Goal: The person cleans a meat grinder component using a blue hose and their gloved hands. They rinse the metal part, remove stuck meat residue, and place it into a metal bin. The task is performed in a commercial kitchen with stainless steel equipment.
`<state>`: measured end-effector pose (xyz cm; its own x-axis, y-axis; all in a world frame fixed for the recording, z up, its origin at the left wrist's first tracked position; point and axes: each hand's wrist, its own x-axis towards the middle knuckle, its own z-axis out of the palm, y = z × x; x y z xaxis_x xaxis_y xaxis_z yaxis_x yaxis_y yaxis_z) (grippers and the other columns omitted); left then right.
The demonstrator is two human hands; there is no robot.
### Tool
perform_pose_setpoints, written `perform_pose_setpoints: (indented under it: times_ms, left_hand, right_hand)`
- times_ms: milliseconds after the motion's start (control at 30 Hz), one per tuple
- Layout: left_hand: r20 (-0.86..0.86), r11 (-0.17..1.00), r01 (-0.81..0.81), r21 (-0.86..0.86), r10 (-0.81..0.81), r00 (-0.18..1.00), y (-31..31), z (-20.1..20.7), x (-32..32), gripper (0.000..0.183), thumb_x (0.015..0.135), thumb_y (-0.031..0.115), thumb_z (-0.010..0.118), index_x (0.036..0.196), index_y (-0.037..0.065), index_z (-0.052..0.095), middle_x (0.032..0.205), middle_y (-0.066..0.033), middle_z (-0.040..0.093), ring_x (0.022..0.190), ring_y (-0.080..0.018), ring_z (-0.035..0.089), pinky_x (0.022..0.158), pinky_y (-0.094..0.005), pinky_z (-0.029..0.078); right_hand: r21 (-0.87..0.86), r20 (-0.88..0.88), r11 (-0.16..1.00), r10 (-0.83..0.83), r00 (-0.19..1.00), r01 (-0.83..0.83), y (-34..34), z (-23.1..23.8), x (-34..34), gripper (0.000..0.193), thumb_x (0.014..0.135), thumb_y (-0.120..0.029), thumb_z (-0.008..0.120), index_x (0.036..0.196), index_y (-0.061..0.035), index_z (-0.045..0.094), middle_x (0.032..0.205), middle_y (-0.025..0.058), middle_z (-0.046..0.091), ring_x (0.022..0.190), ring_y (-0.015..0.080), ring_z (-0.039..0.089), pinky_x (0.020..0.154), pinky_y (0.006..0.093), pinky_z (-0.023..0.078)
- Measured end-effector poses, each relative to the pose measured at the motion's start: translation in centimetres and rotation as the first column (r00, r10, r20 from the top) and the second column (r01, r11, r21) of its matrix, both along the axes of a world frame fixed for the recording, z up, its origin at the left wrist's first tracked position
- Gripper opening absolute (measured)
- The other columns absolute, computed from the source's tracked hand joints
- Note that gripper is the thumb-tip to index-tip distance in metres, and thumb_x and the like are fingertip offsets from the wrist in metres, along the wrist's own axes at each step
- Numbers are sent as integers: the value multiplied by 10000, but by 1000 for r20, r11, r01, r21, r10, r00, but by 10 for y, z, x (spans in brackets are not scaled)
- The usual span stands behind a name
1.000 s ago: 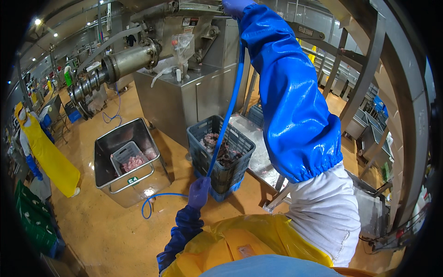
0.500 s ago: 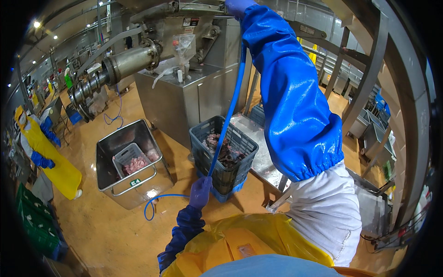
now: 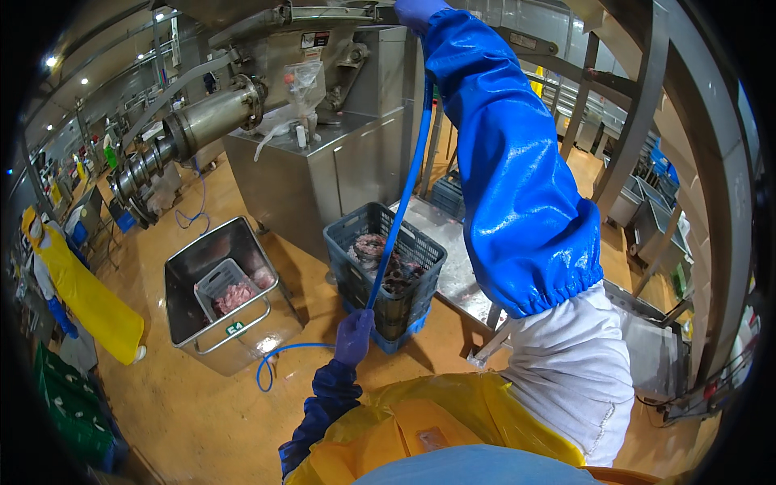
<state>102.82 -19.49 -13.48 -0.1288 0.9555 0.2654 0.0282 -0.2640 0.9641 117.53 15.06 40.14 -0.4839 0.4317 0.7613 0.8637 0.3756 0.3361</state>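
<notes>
My left hand, in a purple glove, is closed around a blue hose low in front of my yellow apron. From that grip the hose runs up beside my raised right arm and passes behind the blue sleeve; its upper end is hidden. A further length lies curled on the floor to the left. My right hand, also purple-gloved, reaches up to the top edge beside the steel machine, where its fingers are cut off. Behind the hose stands a grey-blue plastic crate with dark and pinkish meat scraps inside.
A steel bin left of centre holds a grey crate with pink meat. A machine with a metal pipe stands behind it. A person in a yellow apron stands far left, near green crates. Metal framework rises at right.
The view has shifted slightly, so the machine, bin and crate sit a little farther left. The person at far left has changed arm position. My left hand keeps its hold on the hose.
</notes>
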Motion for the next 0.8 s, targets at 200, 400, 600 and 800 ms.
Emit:
perform_pose_setpoints:
  times_ms: [200, 400, 600, 800]
  left_hand:
    - [45, 999, 33, -22, -32, 998, 4, -1, 10, 340, 1027, 298, 509, 778, 73, 561, 693, 38, 473, 638, -54, 407, 582, -238, 338]
    - [70, 997, 71, -19, -69, 995, 9, -1, 11, 273, 1005, 256, 566, 841, 42, 610, 720, 49, 506, 669, -40, 434, 597, -226, 361]
    - [6, 999, 35, 29, -35, 999, 12, -9, 5, 283, 1005, 256, 562, 827, 40, 604, 706, 44, 499, 663, -37, 427, 584, -231, 358]
    - [80, 998, -7, 58, 3, 997, 8, -16, 3, 294, 1001, 274, 565, 819, 45, 600, 700, 41, 501, 651, -42, 429, 579, -231, 358]
  right_hand:
    - [-15, 39, 997, -73, 997, 74, 16, -7, 22, 194, 806, -152, 600, 891, -94, 764, 890, 157, 722, 852, 323, 706, 775, 404, 558]
    - [38, 279, 975, -222, 934, 220, 37, -6, 48, 201, 813, -149, 597, 908, -104, 768, 890, 156, 722, 861, 314, 708, 776, 390, 561]
    - [-17, 176, 986, -163, 971, 169, 33, -5, 38, 185, 837, -162, 583, 895, -99, 748, 840, 136, 692, 798, 286, 671, 722, 374, 530]
    - [-77, 120, 987, -128, 984, 138, 32, -15, 27, 178, 862, -176, 569, 882, -94, 727, 790, 115, 661, 735, 259, 634, 668, 357, 498]
